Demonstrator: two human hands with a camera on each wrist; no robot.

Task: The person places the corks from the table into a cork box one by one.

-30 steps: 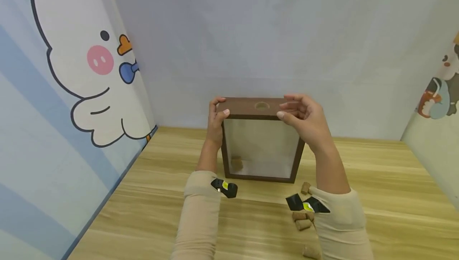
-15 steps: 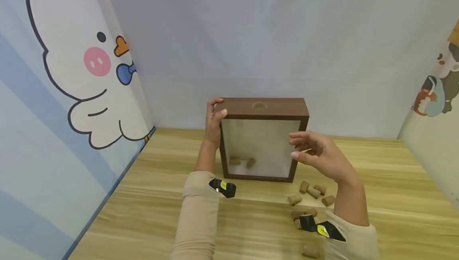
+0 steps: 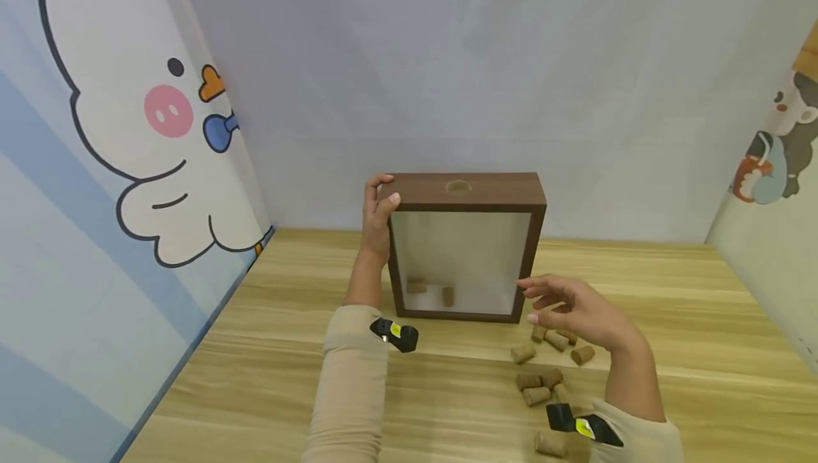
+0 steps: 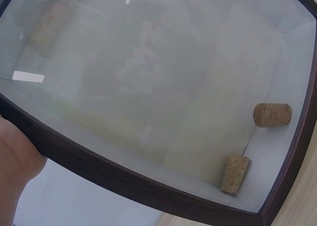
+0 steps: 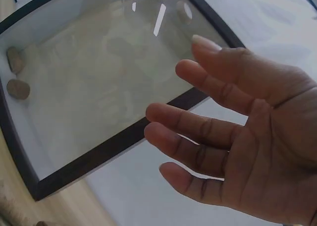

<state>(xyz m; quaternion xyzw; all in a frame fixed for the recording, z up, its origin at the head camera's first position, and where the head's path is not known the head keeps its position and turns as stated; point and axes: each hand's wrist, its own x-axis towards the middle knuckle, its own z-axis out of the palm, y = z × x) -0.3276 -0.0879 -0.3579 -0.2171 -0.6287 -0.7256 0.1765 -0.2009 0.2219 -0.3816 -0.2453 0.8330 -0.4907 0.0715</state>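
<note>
A dark brown framed box with a clear front stands upright on the table, a round hole in its top. My left hand grips its upper left corner, thumb on the front edge and fingers over the back. Two corks lie inside at the bottom: one cork on its side, another cork nearer the corner. My right hand holds nothing; its fingers are loosely bent beside the box's lower right edge, above several loose corks on the table.
The wood-grain table reaches back to a pale curtain close behind the box. A cartoon-printed panel stands at the left, and another printed panel at the right. One cork lies apart near the front.
My right hand has moved from the box's top down toward the loose corks. A second cork now shows inside the box, settled at the bottom. My left hand keeps its grip.
</note>
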